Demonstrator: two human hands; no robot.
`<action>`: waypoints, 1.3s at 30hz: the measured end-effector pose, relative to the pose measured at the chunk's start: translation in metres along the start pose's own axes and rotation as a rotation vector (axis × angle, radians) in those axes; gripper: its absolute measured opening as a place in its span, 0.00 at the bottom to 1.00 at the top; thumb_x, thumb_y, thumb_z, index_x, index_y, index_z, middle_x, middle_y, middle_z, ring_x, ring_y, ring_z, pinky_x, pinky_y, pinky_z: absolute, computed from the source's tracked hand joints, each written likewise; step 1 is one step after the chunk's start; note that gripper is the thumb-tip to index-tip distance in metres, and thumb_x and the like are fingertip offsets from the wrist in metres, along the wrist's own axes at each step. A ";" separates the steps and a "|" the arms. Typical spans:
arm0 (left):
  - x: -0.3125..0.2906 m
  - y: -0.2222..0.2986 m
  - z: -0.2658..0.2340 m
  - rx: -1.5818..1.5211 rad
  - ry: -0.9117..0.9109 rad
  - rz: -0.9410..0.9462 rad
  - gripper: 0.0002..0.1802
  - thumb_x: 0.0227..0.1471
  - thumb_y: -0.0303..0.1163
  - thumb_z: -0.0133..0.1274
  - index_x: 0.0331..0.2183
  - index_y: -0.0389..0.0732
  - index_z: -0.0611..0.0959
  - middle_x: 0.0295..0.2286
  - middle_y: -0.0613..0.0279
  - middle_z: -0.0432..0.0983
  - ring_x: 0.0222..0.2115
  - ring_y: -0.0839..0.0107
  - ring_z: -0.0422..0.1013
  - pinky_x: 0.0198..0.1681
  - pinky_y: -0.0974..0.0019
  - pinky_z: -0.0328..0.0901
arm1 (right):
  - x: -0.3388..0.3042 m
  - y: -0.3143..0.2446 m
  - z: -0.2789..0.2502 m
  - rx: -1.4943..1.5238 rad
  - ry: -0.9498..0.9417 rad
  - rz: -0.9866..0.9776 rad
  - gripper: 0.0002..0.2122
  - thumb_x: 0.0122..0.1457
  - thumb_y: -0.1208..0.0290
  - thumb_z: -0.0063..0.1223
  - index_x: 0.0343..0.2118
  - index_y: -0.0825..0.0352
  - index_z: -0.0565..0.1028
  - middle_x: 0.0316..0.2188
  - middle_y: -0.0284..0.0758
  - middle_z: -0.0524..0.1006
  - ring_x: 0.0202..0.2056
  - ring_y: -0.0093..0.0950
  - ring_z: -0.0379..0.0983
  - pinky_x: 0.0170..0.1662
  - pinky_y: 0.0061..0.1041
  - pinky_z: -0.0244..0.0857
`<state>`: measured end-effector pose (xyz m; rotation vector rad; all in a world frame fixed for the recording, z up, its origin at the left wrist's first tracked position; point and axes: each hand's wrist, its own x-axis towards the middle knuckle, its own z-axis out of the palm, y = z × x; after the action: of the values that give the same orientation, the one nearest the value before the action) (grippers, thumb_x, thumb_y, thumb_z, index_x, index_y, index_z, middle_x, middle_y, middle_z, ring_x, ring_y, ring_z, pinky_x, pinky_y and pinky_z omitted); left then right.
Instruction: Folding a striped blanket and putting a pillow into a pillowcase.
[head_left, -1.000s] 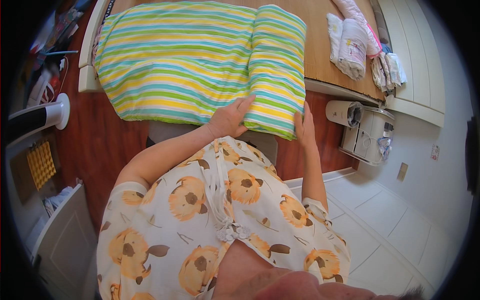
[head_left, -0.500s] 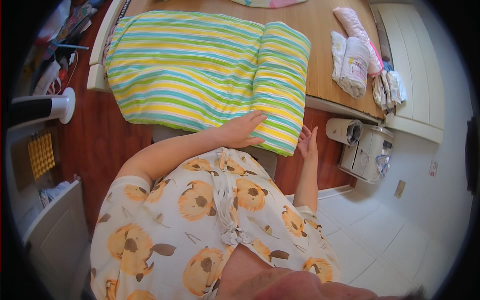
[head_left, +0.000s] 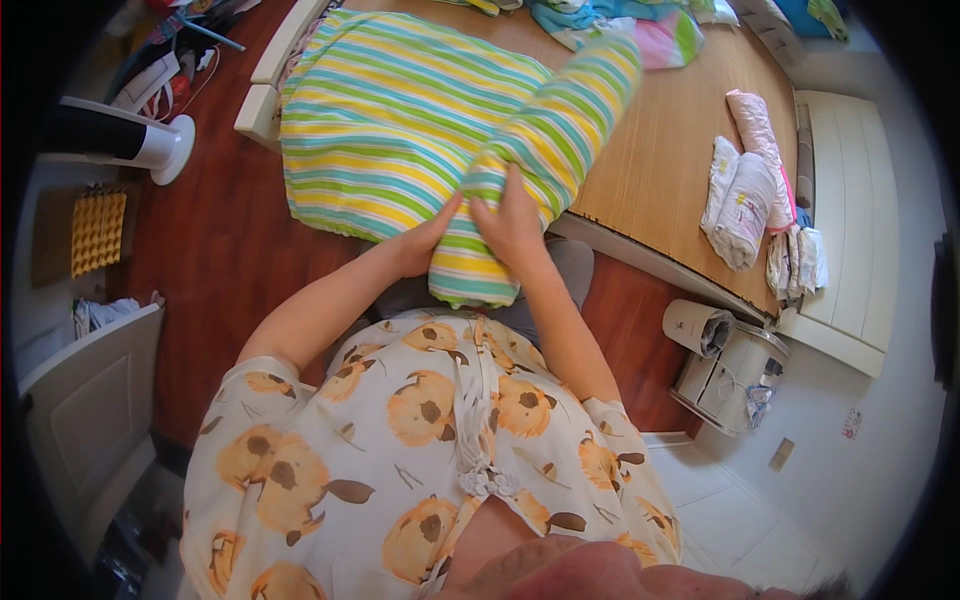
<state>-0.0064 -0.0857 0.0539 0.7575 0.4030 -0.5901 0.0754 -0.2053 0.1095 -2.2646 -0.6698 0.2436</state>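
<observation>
A quilt (head_left: 385,125) with yellow, green, blue and white stripes lies on the bed, its right part rolled into a thick roll (head_left: 560,125) that slants up to the right. The roll's near end hangs past the bed's edge in front of my body. My right hand (head_left: 508,220) grips the roll from its right side, thumb on top. Against the roll's left side, near the same end, my left hand (head_left: 425,242) holds on, its fingers partly hidden by the fabric. The far end of the roll is blurred.
Rolled white and pink cloths (head_left: 745,205) lie on the bed mat (head_left: 665,160) at the right. Colourful bedding (head_left: 590,20) is at the far side. A white bin (head_left: 695,325) and a small cabinet (head_left: 730,380) stand at the right; a white-and-black appliance (head_left: 165,145) stands left.
Both hands have taken hold of the roll's near end. The roll has turned from nearly straight to slanted, its near end pulled left toward me. The view has shifted, showing more bedding at the back.
</observation>
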 end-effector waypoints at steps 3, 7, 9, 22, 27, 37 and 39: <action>-0.025 0.001 -0.016 -0.509 -0.129 0.160 0.39 0.56 0.64 0.26 0.60 0.49 0.54 0.57 0.60 0.57 0.56 0.64 0.57 0.58 0.57 0.56 | 0.021 -0.028 0.029 0.039 -0.051 -0.172 0.31 0.49 0.65 0.57 0.53 0.76 0.60 0.32 0.46 0.73 0.27 0.36 0.71 0.34 0.30 0.66; -0.073 0.008 -0.007 -0.618 -0.175 0.348 0.40 0.56 0.63 0.30 0.61 0.48 0.50 0.58 0.60 0.54 0.58 0.65 0.53 0.58 0.56 0.54 | 0.042 -0.030 0.046 0.232 -0.224 -0.354 0.28 0.52 0.63 0.57 0.52 0.75 0.65 0.28 0.39 0.69 0.20 0.27 0.64 0.27 0.25 0.63; -0.094 0.003 -0.013 -0.502 -0.098 0.315 0.39 0.56 0.61 0.34 0.60 0.47 0.52 0.56 0.60 0.56 0.57 0.65 0.56 0.56 0.57 0.57 | 0.043 -0.037 0.053 0.257 -0.319 -0.389 0.20 0.54 0.65 0.55 0.46 0.72 0.71 0.30 0.39 0.71 0.23 0.27 0.67 0.27 0.25 0.64; -0.103 0.013 -0.060 -0.250 0.318 0.386 0.31 0.41 0.20 0.43 0.51 0.36 0.67 0.46 0.57 0.70 0.46 0.69 0.67 0.47 0.66 0.65 | 0.057 -0.034 -0.052 0.480 0.207 -0.286 0.14 0.55 0.77 0.52 0.45 0.67 0.72 0.39 0.37 0.75 0.37 0.24 0.73 0.37 0.21 0.67; -0.109 0.034 -0.084 -0.250 0.269 0.373 0.30 0.40 0.21 0.44 0.51 0.34 0.67 0.45 0.56 0.69 0.44 0.68 0.69 0.47 0.67 0.65 | 0.056 -0.012 -0.040 -0.096 0.390 -0.404 0.19 0.54 0.73 0.51 0.51 0.65 0.68 0.50 0.44 0.67 0.50 0.39 0.65 0.51 0.40 0.59; -0.126 0.059 -0.033 1.349 0.991 0.824 0.27 0.46 0.32 0.53 0.49 0.37 0.70 0.47 0.46 0.67 0.48 0.56 0.65 0.50 0.59 0.61 | 0.023 0.049 0.021 -0.145 0.154 -0.335 0.21 0.52 0.72 0.54 0.50 0.72 0.68 0.52 0.49 0.65 0.52 0.45 0.61 0.55 0.39 0.54; -0.113 0.069 -0.026 1.273 0.932 0.892 0.28 0.46 0.37 0.56 0.49 0.38 0.72 0.48 0.44 0.65 0.51 0.52 0.61 0.53 0.58 0.59 | 0.019 0.079 0.015 -0.062 0.258 -0.079 0.22 0.54 0.67 0.53 0.51 0.71 0.66 0.53 0.47 0.65 0.53 0.43 0.61 0.56 0.38 0.54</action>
<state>-0.0528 0.0129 0.1337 2.2917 0.4461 0.5199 0.1164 -0.2317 0.0433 -2.2710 -0.6349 -0.1085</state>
